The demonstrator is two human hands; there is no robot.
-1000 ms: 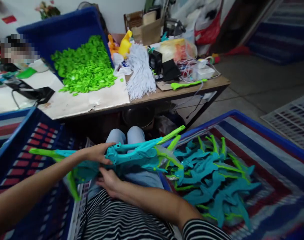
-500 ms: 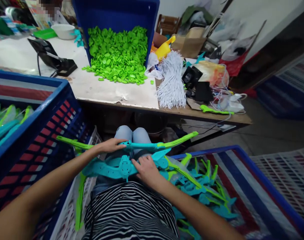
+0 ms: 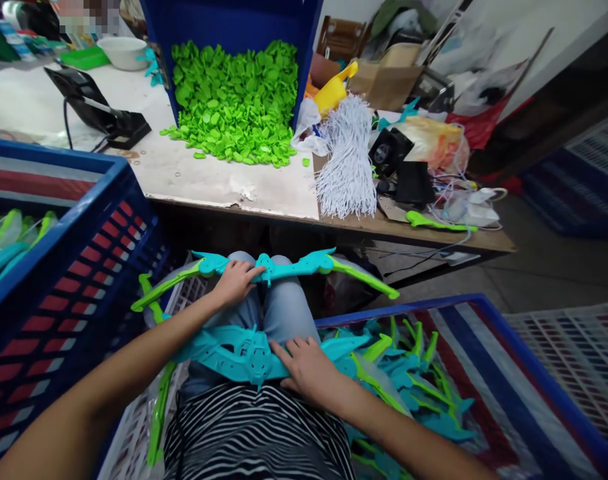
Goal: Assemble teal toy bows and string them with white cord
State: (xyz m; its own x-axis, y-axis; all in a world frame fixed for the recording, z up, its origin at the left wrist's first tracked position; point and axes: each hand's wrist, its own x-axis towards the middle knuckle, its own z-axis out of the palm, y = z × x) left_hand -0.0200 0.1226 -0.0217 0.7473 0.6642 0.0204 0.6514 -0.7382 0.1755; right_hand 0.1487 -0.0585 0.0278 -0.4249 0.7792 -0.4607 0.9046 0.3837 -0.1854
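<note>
Over my knees, my left hand (image 3: 235, 283) is closed around the middle of a toy bow (image 3: 299, 268), a teal body with lime-green limbs. The bow lies crosswise, its broad face toward me. Nearer my waist, a second teal toy bow (image 3: 219, 353) rests on my lap, seemingly with another piece stacked against it. My right hand (image 3: 309, 367) grips the right part of that lower bow, fingers over its body and thumb at the near side. Its right green limb partly passes behind my forearm.
A blue crate of toy bows (image 3: 99, 220) stands left; another blue crate (image 3: 477, 303) with loose bows sits right. On the table (image 3: 194, 187), a tilted blue bin (image 3: 234, 23) spills green pieces beside a bundle of white strings (image 3: 347, 160) and a black stand (image 3: 119, 127).
My left hand has moved forward and right with the upper bow, which has turned from edge-on to broad face. My right hand and the lower bow have come slightly nearer my waist.
</note>
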